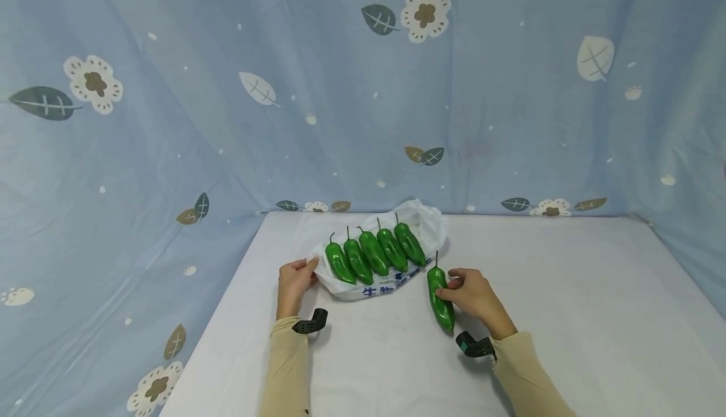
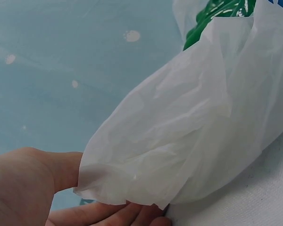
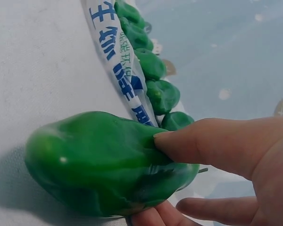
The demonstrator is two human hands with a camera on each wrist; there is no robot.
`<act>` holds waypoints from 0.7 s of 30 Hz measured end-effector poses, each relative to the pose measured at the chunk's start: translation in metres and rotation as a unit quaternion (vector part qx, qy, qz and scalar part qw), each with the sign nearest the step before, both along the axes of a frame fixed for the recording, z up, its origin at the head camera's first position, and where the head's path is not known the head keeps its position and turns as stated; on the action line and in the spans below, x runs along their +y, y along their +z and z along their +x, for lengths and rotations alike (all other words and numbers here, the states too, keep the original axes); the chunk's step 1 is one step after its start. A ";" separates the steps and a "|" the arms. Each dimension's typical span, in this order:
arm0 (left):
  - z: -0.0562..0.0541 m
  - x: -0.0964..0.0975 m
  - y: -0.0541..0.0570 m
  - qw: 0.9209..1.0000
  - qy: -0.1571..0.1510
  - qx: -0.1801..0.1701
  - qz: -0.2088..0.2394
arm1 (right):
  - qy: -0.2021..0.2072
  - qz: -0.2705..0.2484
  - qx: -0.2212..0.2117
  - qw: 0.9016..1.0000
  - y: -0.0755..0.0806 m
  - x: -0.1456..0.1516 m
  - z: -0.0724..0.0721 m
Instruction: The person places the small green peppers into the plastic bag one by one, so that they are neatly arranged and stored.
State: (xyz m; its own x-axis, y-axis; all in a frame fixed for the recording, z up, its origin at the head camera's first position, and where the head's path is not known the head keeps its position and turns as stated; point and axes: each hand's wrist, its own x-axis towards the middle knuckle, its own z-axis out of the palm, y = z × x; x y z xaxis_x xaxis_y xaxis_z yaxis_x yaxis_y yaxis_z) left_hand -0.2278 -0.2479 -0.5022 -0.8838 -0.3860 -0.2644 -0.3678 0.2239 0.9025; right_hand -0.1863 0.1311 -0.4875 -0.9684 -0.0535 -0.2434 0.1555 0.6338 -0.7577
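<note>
Several green peppers (image 1: 374, 253) lie side by side in a slanting row on a white plastic bag (image 1: 341, 289) with blue lettering, stems pointing away. My left hand (image 1: 296, 283) pinches the bag's left end; in the left wrist view the thumb lies over the thin plastic (image 2: 146, 141) with fingers beneath. To the right of the bag, my right hand (image 1: 469, 292) grips one more green pepper (image 1: 439, 300) between thumb and fingers, its stem pointing away. Close up in the right wrist view, the thumb presses the side of this pepper (image 3: 99, 165), and the fingers are partly hidden behind it.
A white-covered table (image 1: 567, 291) carries everything. Behind it and along the sides hangs a blue curtain (image 1: 340, 89) printed with flowers and leaves. Each wrist wears a black camera mount, the left one (image 1: 311, 322) and the right one (image 1: 474, 346).
</note>
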 end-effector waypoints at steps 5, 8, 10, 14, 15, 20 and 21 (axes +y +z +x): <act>0.001 -0.001 0.000 1.000 0.001 0.003 0.003 | -0.003 -0.025 -0.004 1.000 0.001 0.000 0.002; 0.001 -0.001 -0.001 1.000 0.000 0.003 0.001 | -0.004 -0.038 -0.003 0.999 0.001 0.001 0.003; 0.001 -0.001 -0.001 1.000 -0.001 0.002 -0.001 | -0.008 -0.047 -0.005 0.999 0.002 0.002 0.003; 0.000 -0.001 0.000 1.000 -0.003 0.002 0.000 | -0.017 -0.058 -0.006 0.998 0.005 0.004 0.003; 0.000 -0.001 0.000 1.000 -0.003 0.002 -0.001 | -0.020 -0.061 -0.006 0.998 0.006 0.004 0.002; 0.000 -0.002 0.000 1.000 -0.002 -0.001 0.002 | -0.027 -0.071 -0.008 0.997 0.008 0.005 0.003; 0.000 -0.001 0.000 1.000 -0.002 -0.002 0.002 | -0.028 -0.074 -0.009 0.997 0.008 0.005 0.003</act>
State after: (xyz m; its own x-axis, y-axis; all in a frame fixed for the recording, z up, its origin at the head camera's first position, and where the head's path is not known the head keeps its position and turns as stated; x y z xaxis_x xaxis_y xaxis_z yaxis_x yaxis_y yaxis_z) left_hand -0.2274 -0.2493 -0.5025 -0.8842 -0.3818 -0.2690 -0.3701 0.2215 0.9022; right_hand -0.1837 0.1360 -0.4795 -0.9665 -0.0360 -0.2541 0.2019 0.5046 -0.8394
